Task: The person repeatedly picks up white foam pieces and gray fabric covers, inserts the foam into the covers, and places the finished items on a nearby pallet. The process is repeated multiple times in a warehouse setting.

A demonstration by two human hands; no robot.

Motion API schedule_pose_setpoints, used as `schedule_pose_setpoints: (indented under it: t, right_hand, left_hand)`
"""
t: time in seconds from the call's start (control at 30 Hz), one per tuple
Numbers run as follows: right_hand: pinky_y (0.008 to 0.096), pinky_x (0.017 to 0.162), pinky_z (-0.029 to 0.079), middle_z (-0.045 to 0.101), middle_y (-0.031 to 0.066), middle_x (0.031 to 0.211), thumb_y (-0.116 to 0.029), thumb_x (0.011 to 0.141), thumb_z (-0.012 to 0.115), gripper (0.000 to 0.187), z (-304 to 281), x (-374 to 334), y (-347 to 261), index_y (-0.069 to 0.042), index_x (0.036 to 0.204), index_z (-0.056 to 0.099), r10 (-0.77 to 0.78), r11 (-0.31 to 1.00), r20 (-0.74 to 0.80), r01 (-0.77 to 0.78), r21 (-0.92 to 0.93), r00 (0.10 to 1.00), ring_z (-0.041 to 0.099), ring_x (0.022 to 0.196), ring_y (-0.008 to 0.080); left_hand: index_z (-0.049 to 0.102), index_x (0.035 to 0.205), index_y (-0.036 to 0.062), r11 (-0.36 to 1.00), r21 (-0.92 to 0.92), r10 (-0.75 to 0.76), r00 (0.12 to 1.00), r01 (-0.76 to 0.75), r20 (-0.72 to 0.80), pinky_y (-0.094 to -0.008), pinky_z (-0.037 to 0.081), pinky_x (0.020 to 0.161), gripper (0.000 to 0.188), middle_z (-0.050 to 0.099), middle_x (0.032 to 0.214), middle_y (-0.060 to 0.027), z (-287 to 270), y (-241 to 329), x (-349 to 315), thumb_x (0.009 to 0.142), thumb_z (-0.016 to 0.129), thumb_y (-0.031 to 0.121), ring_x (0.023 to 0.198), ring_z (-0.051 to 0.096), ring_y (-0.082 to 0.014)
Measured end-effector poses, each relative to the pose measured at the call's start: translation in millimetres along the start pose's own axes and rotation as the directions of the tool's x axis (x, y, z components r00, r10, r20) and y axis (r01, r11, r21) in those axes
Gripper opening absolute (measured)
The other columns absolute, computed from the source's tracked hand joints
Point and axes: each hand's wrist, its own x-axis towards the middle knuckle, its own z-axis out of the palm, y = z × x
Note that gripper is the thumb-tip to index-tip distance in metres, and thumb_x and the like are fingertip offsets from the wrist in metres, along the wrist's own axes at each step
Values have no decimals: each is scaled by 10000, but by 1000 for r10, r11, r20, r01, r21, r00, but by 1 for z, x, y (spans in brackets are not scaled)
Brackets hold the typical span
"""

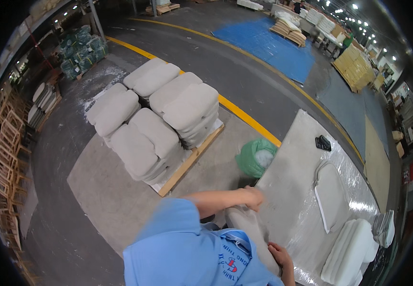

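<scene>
A light grey padded cushion (pixel 247 223) lies against my body at the near edge of the plastic-wrapped work table (pixel 294 190), partly hidden by my blue shirt. My left hand (pixel 253 198) is closed like a fist at the cushion's far end, beside the table edge. What its fingers pinch is hidden. Along the cushion's right side, my right hand (pixel 281 256) grips the edge with bent fingers. Farther right on the table rests a flat grey cover with a white rim (pixel 330 195). A stack of pale cushions (pixel 349 252) sits at the table's near right.
A wooden pallet (pixel 192 157) bears several stacks of grey cushions (pixel 151 138) to the left. Between it and the table stands a green plastic bag (pixel 251 159). A black object (pixel 323 143) lies on the table's far part. Wooden chair frames (pixel 9 157) line the far left.
</scene>
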Motion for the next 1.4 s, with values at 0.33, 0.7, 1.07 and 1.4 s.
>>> schedule_pose_setpoints:
  t: [0.33,0.7,1.07,1.4]
  right_hand:
    - [375,984,535,704,141,1253,-326,1001,687,482,2,-28,110,18,1332,625,247,732,-21,-172,659,969,663,1168,239]
    - [412,999,552,638,150,1346,-251,982,705,588,-1,-41,26,-20,1465,461,-200,274,-463,503,820,863,653,1200,284]
    - [482,1148,430,521,118,1531,-648,852,743,985,-9,-49,-70,-88,1582,390,-744,17,-161,260,965,648,529,1378,304]
    - [466,921,589,728,144,1121,-191,807,779,579,104,31,-228,6,1320,598,-252,528,115,37,849,961,715,1004,293]
  left_hand:
    - [784,1115,72,330,-942,-371,926,66,-65,-394,539,925,427,744,1160,-121,71,-38,-112,960,681,457,1091,673,-239]
    - [473,1486,48,-627,-376,-565,731,-682,-383,-482,518,1075,681,620,1412,-102,34,53,-120,1010,643,506,1266,619,-293]
    - [351,1567,84,-326,-677,-282,751,-660,-597,-460,526,1074,775,561,1451,-148,-33,77,-175,956,759,329,1301,590,-270]
    - [427,1530,36,-326,-763,-519,780,-559,-350,-451,535,1061,702,587,1434,-146,34,-59,-236,1002,689,418,1266,626,-255]
